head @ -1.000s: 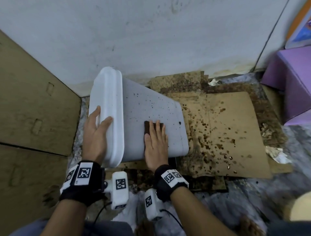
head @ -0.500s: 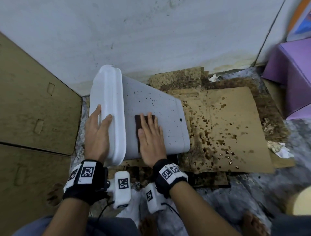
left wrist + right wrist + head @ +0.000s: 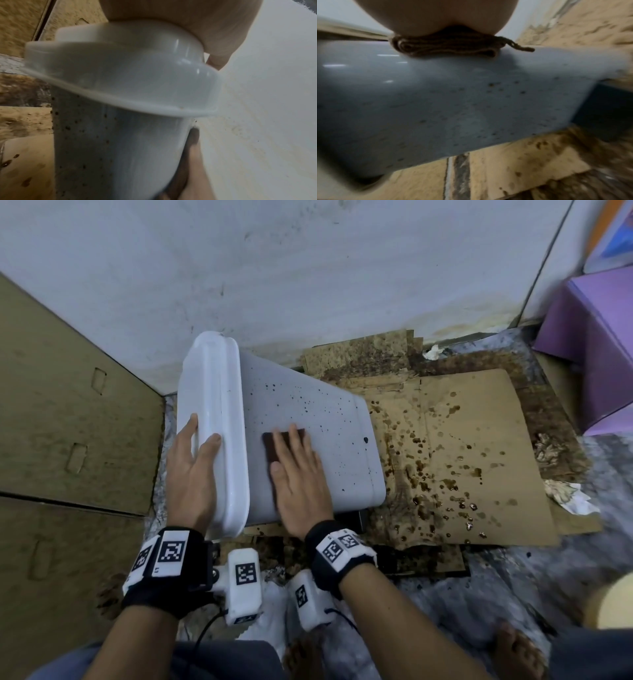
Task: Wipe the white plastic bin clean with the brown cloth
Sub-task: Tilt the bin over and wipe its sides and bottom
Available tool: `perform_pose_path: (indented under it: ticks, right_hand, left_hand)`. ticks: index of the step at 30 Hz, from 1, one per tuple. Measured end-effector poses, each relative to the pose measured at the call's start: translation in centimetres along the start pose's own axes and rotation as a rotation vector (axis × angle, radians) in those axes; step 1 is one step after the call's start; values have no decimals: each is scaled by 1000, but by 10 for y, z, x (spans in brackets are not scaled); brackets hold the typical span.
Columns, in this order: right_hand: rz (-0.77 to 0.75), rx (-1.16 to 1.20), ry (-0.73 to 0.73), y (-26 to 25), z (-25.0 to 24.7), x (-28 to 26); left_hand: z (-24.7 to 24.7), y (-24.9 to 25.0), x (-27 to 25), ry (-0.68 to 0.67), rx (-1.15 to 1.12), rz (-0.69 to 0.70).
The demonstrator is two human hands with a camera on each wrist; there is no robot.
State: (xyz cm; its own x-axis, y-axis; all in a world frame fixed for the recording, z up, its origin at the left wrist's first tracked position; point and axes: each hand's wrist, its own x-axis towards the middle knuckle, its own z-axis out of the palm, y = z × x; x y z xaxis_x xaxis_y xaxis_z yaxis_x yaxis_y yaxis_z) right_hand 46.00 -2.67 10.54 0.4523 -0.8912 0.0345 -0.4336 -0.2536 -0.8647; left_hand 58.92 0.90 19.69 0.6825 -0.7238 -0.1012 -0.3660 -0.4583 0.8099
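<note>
The white plastic bin (image 3: 308, 405) lies on its side, rim to the left and base to the right, its upper wall speckled with dark spots. My left hand (image 3: 197, 460) rests on the thick rim (image 3: 120, 81) with straight fingers, the thumb lying over the rim's top. My right hand (image 3: 298, 467) lies flat on the folded brown cloth (image 3: 270, 446) and presses it onto the bin's upper wall, close to the rim. In the right wrist view the cloth (image 3: 447, 46) is squeezed between the palm (image 3: 436, 13) and the bin wall (image 3: 453, 101).
Stained cardboard (image 3: 462, 457) with brown drops lies under and right of the bin. The white wall (image 3: 308, 268) stands just behind it. Cardboard panels (image 3: 68, 422) close off the left, a purple box (image 3: 599, 354) the far right. Crumpled tissue (image 3: 565, 494) lies nearby.
My right hand has slid the cloth leftward across the bin wall, toward the rim. The left hand has stayed on the rim.
</note>
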Motion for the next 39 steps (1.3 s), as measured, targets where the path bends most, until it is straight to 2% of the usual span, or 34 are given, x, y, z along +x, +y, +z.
perform_pose_path:
  ticks: [5,8,14,18,28,33,39]
  right_hand:
    - [236,-16,-14,58,-11,2]
    - [303,18,18,42,-10,3]
    - [-22,114,-1,-33,0,-6]
    - [-81,54,4,-21,0,-4]
    - [224,17,-11,78,-19,16]
    - [177,-26,104,75,-16,11]
    - [206,36,12,57,-9,5]
  left_hand:
    - [1,1,0,11,-21,-2]
    - [4,1,1,18,1,10]
    - [4,-2,5,10,15,19]
    - [5,-7,6,11,1,19]
    - [5,-8,7,36,-43,6]
    - [7,-7,5,32,-42,24]
    - [2,-16,12,34,-61,10]
